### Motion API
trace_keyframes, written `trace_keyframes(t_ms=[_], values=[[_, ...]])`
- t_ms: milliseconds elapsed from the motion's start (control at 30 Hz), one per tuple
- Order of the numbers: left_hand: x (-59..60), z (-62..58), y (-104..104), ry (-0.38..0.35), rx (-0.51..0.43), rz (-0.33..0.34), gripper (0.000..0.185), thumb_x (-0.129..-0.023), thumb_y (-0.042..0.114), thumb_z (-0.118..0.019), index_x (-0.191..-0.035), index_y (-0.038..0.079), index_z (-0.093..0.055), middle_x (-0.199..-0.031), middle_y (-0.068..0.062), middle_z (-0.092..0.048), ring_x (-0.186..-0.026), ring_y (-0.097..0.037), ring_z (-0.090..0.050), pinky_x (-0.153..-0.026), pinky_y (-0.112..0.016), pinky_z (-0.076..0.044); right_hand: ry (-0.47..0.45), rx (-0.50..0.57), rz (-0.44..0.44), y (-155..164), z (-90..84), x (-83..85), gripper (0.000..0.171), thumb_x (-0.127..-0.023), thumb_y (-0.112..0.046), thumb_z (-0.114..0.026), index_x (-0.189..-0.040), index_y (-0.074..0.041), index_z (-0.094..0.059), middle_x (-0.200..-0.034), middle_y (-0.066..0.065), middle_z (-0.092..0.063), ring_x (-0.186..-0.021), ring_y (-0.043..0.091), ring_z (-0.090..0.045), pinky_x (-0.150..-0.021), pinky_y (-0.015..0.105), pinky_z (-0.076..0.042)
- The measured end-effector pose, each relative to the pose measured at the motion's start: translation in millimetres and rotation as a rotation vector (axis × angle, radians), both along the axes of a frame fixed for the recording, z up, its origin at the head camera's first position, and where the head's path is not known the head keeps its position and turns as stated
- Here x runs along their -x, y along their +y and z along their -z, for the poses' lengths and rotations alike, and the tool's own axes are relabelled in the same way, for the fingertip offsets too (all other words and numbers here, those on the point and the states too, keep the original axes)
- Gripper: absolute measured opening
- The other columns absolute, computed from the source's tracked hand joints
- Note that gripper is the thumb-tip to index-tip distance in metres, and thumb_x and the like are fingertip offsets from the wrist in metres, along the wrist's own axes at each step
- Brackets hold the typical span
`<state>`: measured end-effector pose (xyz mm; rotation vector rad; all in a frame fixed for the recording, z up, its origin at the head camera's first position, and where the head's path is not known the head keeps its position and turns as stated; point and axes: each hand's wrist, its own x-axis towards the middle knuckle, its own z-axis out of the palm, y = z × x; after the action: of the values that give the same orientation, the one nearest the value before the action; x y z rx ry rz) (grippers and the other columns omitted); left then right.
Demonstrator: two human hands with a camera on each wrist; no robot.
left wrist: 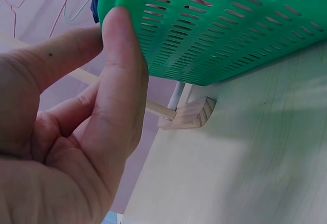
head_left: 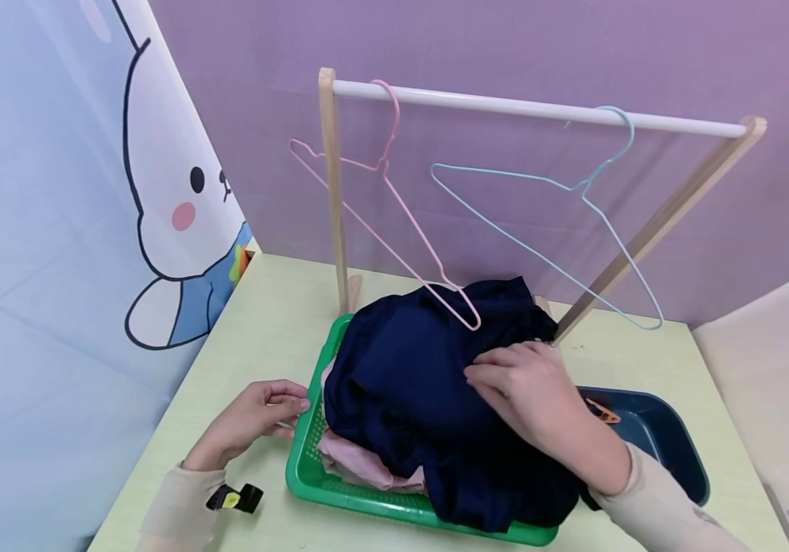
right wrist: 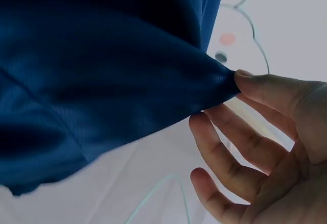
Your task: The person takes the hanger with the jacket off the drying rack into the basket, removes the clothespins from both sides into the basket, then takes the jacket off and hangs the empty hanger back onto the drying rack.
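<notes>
Where the worktop (head_left: 249, 322) runs in from its far edge, between its left and right edges, a green basket (head_left: 366, 504) carries the navy garment (head_left: 415, 383), which heaps above the rim and spills over the side nearest the wearer. Right hand (head_left: 528, 391): thumb and finger pinch a small point of the navy cloth, the other fingers spread apart. Left hand (head_left: 259, 414): thumb and finger close on the basket's rim, on the side facing the worktop's left edge, apparently pinching it.

Handling (judgement): soft, limp, not fragile; a faint sheen suggests smooth cloth that may slide from a narrow pinch. Light per handful, though the whole bundle may drag. Best hold: a seam or edge, with more cloth gathered between thumb and fingers. Basket looks like thin, slightly flexible plastic; rim is the sensible grip.

Hard to make out: kind of garment, its openings, and whether the heap is one piece or several; dark folds merge. Pink cloth (head_left: 359, 461) beneath is mostly covered. Right forearm hides part of the dark blue tray (head_left: 670, 437), towards the worktop's right edge; an orange item (head_left: 603, 412) inside shows only partly. Worktop's near edge is cut off. Left fingertips' far side not visible.
</notes>
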<state>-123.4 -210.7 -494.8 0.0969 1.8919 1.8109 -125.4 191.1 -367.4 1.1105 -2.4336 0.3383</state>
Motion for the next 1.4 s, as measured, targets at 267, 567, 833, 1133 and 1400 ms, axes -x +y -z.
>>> trace_keyframes(t_ms=[267,567,833,1133,1400], values=[[2.3,-0.3,3.0,0.002,-0.006,0.005,0.036,-0.099,0.014,-0.065,-0.122,-0.012,-0.058,-0.101,-0.013,-0.071,-0.086,-0.023,-0.070,-0.073,-0.038,-0.060,-0.033,-0.101,-0.004,-24.1,20.7,-3.1,0.011,-0.081,-0.013,-0.082,-0.091,-0.018,-0.080,-0.095,-0.002,-0.073,-0.086,0.019,-0.067,-0.079,0.043,-0.051],[4.1,-1.8,4.9,-0.001,-0.014,0.016,0.036,-0.099,0.014,-0.065,-0.122,-0.013,-0.057,-0.100,-0.014,-0.071,-0.085,-0.024,-0.070,-0.073,-0.039,-0.060,-0.051,-0.338,-0.015,-46.4,42.7,4.4,0.026,-0.082,-0.011,-0.078,-0.063,-0.023,-0.064,-0.070,-0.009,-0.060,-0.064,0.013,-0.058,-0.073,0.035,-0.047],[4.6,-0.4,5.1,0.003,-0.012,0.010,0.035,-0.099,0.013,-0.065,-0.122,-0.013,-0.057,-0.099,-0.014,-0.071,-0.084,-0.024,-0.069,-0.072,-0.038,-0.060,-0.161,-0.468,-0.064,-57.7,62.6,14.0,0.036,-0.084,-0.008,-0.074,-0.057,-0.023,-0.054,-0.060,-0.008,-0.054,-0.061,0.011,-0.059,-0.071,0.036,-0.045],[3.5,-0.3,5.7,-0.001,-0.006,0.015,0.037,-0.099,0.015,-0.066,-0.122,-0.013,-0.057,-0.098,-0.012,-0.071,-0.083,-0.023,-0.069,-0.073,-0.039,-0.060,-0.363,-0.578,-0.014,-64.5,76.0,18.5,0.031,-0.091,-0.015,-0.070,-0.063,-0.024,-0.061,-0.064,-0.007,-0.059,-0.065,0.012,-0.059,-0.070,0.037,-0.045],[3.6,-0.9,4.8,-0.002,-0.005,0.010,0.036,-0.099,0.014,-0.065,-0.121,-0.013,-0.057,-0.098,-0.012,-0.070,-0.083,-0.023,-0.069,-0.073,-0.040,-0.060,-0.355,-0.580,-0.035,-59.3,67.2,19.6,0.021,-0.091,-0.013,-0.070,-0.074,-0.024,-0.068,-0.074,-0.007,-0.064,-0.072,0.014,-0.062,-0.074,0.039,-0.046]])
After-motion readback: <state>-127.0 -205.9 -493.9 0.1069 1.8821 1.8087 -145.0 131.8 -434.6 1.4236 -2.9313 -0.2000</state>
